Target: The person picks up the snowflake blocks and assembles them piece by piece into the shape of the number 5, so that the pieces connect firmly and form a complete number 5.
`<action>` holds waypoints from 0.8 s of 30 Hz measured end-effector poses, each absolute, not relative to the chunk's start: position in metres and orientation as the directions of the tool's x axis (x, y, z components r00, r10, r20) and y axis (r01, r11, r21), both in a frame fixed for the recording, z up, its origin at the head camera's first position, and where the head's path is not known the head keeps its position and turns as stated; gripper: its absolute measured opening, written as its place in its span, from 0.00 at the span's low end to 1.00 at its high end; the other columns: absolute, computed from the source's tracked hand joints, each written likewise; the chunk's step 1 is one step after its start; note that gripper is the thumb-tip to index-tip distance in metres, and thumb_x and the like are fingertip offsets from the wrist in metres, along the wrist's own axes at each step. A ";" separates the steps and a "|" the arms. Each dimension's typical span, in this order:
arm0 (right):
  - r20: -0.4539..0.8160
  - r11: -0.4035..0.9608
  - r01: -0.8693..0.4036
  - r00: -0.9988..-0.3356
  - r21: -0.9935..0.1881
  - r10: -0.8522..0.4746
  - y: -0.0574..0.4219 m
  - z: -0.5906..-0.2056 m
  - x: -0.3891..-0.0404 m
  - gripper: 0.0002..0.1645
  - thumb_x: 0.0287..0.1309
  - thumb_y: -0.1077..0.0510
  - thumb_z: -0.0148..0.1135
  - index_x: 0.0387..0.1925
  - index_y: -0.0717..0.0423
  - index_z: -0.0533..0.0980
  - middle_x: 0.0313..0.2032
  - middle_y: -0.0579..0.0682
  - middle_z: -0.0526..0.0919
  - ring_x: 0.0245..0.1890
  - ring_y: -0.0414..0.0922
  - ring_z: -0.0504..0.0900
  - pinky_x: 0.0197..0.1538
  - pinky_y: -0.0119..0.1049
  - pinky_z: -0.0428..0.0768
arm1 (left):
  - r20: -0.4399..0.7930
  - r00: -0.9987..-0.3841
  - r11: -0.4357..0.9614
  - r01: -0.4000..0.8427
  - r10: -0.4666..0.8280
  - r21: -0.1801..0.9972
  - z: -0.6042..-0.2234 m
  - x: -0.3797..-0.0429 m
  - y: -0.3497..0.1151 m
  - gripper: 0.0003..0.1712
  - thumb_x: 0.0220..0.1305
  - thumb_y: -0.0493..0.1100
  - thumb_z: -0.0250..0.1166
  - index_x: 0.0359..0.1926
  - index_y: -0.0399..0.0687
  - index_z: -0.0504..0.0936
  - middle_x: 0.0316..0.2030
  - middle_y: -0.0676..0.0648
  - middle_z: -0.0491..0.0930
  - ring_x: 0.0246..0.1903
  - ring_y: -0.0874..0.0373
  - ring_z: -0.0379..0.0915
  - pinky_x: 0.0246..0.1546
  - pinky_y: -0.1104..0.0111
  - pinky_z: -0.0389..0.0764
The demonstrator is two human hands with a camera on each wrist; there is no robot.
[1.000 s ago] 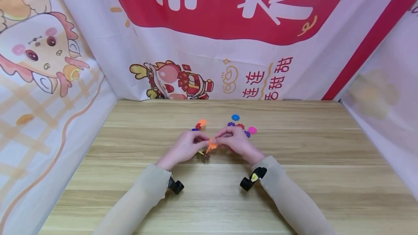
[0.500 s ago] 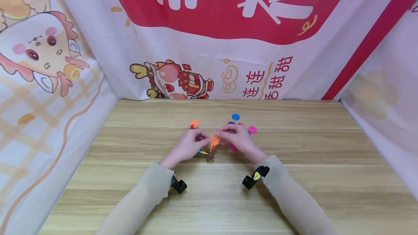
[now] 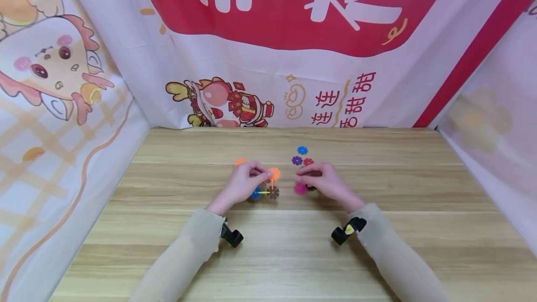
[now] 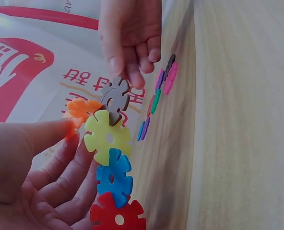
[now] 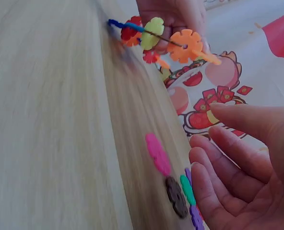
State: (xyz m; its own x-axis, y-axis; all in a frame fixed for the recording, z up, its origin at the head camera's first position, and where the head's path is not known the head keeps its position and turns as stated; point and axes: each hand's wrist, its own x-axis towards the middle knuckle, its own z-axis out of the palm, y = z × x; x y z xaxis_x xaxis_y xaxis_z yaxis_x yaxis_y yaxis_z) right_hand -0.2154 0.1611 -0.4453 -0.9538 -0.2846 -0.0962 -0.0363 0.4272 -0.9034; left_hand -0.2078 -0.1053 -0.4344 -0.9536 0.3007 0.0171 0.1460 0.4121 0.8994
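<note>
My left hand (image 3: 247,183) pinches an orange flower-shaped plastic disc (image 4: 82,109) between thumb and fingers. That disc belongs to a chain of slotted discs, where a brown disc (image 4: 115,99), a yellow disc (image 4: 108,136), a blue disc (image 4: 114,177) and a red disc (image 4: 118,215) are joined. Part of the chain is hidden behind the left hand in the head view. My right hand (image 3: 325,181) is apart from the chain, its fingers loosely bent and holding nothing in the right wrist view. Just below its fingertips lie a pink disc (image 3: 300,188) and a dark brown disc (image 5: 175,197).
Loose discs lie on the wooden table (image 3: 268,255) near the right hand: a blue one (image 3: 302,150), a purple one (image 3: 297,160), a red one (image 3: 308,161) and a green one (image 5: 187,190). A printed cloth (image 3: 268,69) hangs behind the table.
The right hand has let go of the orange disc and moved right, toward the loose discs. The left hand keeps the chain, which has turned so its brown, yellow and blue discs show more.
</note>
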 end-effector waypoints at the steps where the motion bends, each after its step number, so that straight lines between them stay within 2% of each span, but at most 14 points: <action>1: -0.092 0.448 -0.050 -0.953 -0.893 -0.288 0.164 -0.446 -0.215 0.18 0.64 0.55 0.71 0.52 0.59 0.84 0.46 0.51 0.85 0.46 0.47 0.81 0.50 0.42 0.81 | 0.020 -0.956 0.403 0.143 0.294 0.904 -0.434 -0.208 -0.105 0.10 0.72 0.47 0.66 0.42 0.45 0.84 0.33 0.51 0.85 0.34 0.53 0.82 0.37 0.62 0.83; 6: -0.100 0.492 -0.067 -0.947 -0.868 -0.305 0.171 -0.448 -0.214 0.18 0.60 0.55 0.75 0.50 0.56 0.85 0.45 0.49 0.84 0.45 0.48 0.80 0.48 0.41 0.81 | 0.024 -0.959 0.362 0.129 0.281 0.923 -0.433 -0.211 -0.103 0.10 0.73 0.46 0.66 0.41 0.44 0.83 0.32 0.50 0.86 0.32 0.54 0.84 0.37 0.61 0.85; 11: -0.093 0.541 -0.117 -0.934 -0.833 -0.344 0.173 -0.452 -0.214 0.19 0.56 0.54 0.78 0.49 0.54 0.87 0.40 0.45 0.86 0.40 0.47 0.80 0.44 0.42 0.81 | 0.029 -0.961 0.333 0.123 0.275 0.935 -0.432 -0.212 -0.102 0.09 0.73 0.45 0.66 0.41 0.43 0.82 0.31 0.49 0.87 0.31 0.54 0.85 0.36 0.63 0.86; 17: -0.061 0.588 -0.173 -0.932 -0.790 -0.357 0.173 -0.457 -0.216 0.18 0.55 0.54 0.79 0.47 0.54 0.87 0.34 0.45 0.84 0.35 0.46 0.79 0.39 0.40 0.80 | 0.016 -0.958 0.340 0.118 0.286 0.933 -0.433 -0.211 -0.099 0.08 0.74 0.44 0.65 0.42 0.43 0.81 0.32 0.49 0.86 0.31 0.53 0.84 0.36 0.63 0.85; 24: -0.062 0.623 -0.196 -0.928 -0.757 -0.368 0.173 -0.455 -0.214 0.19 0.53 0.52 0.80 0.46 0.53 0.88 0.32 0.44 0.83 0.32 0.45 0.78 0.36 0.39 0.79 | 0.013 -0.957 0.346 0.117 0.290 0.931 -0.435 -0.210 -0.097 0.06 0.74 0.43 0.64 0.42 0.44 0.81 0.33 0.50 0.86 0.31 0.53 0.83 0.37 0.63 0.85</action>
State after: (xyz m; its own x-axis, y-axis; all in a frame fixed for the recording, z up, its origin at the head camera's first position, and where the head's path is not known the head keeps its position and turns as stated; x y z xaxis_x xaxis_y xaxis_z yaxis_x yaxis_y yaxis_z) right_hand -0.2144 0.1729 -0.4549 -0.9276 -0.3683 -0.0623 -0.1964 0.6227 -0.7574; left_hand -0.2102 -0.0969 -0.4349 -0.9570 0.2898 0.0127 0.1172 0.3460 0.9309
